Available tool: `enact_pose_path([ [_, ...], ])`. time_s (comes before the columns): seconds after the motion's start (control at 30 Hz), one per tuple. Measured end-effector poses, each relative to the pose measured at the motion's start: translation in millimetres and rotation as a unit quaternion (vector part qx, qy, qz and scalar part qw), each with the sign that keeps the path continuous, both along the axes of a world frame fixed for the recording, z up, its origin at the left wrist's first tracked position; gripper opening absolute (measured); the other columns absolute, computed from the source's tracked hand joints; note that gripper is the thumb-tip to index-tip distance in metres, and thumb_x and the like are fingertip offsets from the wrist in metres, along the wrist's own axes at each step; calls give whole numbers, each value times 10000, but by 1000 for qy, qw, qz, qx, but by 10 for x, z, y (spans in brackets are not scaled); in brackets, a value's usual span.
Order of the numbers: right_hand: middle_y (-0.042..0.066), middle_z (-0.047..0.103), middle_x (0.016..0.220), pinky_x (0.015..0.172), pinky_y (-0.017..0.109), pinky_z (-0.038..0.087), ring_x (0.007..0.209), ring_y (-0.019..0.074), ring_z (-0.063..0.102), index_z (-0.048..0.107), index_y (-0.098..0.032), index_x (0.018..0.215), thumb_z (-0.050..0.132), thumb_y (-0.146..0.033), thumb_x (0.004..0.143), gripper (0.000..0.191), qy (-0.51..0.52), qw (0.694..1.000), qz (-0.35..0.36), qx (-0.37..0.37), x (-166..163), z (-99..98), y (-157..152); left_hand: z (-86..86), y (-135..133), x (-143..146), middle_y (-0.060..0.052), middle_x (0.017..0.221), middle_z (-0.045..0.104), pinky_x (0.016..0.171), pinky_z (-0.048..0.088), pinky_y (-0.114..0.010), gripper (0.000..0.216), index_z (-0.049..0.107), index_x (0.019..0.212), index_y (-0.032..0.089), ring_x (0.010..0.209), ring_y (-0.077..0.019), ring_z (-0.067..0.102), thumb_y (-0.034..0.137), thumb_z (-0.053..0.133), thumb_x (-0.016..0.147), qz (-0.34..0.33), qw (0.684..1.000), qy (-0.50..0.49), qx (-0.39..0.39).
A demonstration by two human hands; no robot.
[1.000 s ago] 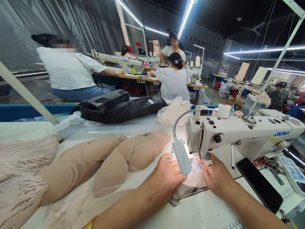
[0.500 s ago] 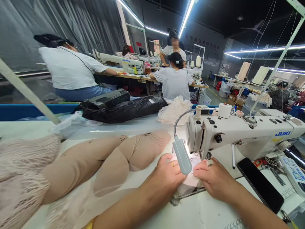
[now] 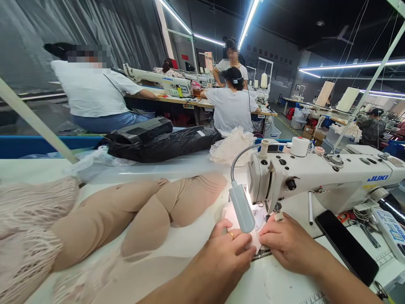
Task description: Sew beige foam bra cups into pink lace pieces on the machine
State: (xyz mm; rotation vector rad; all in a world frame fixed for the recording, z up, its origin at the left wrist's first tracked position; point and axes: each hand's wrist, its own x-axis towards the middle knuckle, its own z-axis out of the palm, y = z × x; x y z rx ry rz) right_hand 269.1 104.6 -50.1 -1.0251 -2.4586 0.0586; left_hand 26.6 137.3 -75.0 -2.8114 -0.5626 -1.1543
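Observation:
A small piece of pale pink fabric lies under the needle area of a white JUKI sewing machine. My left hand, a ring on one finger, holds its near left part, fingers bent and pressed together on the cloth. At the right edge of the fabric, my right hand pinches it between thumb and fingers, close to the presser area. A grey lamp head on a bendy metal neck lights the cloth and hides its middle and the needle.
Beige fabric panels and lacy pieces spread over the table at left. A black phone, a white pen and tweezers lie at right. Behind stands a black-wrapped bundle; co-workers sit beyond.
My left hand has drawn back toward me and slightly down, uncovering more of the pink fabric. My right hand has shifted slightly, its fingers now more tightly bunched at the fabric edge.

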Motion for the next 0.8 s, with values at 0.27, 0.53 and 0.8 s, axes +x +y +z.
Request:
enact_pose_path([
  [0.27,35,761,1015,812,349,461,933,228,616,691,-250,1005,563,19,918,311,-42,998,-38,0,-33,-89,46,30,229,-116,16,847,641,917,345,-447,200,522,845,219,735,-192,544,34,553,773,-31,997,64,-12],
  [0.53,39,727,984,807,340,456,878,238,606,676,-259,1079,560,43,835,405,-45,996,-75,15,-70,-179,99,187,462,-140,16,904,682,845,334,-392,243,613,915,227,836,-206,624,2,526,885,-59,994,88,-32],
  [0.8,36,729,985,778,346,457,775,232,582,681,-269,1133,541,31,794,473,-48,994,-102,2,-116,-185,135,456,504,-117,52,893,720,893,359,-354,335,644,899,234,815,-175,637,-29,444,954,-46,987,122,-98],
])
